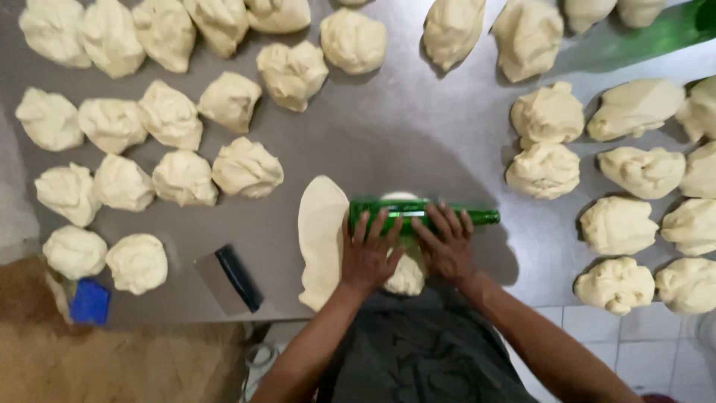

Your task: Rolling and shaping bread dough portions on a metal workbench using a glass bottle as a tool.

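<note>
A green glass bottle lies on its side across a piece of dough on the steel table. My left hand and my right hand both press flat on top of the bottle, fingers spread, side by side. Just left of the hands lies a flattened, elongated sheet of dough, reaching to the table's near edge.
Several rough dough balls fill the table's left side, and more dough balls sit on the right. A metal bench scraper with a black handle lies near the front edge. A blue object sits at the lower left.
</note>
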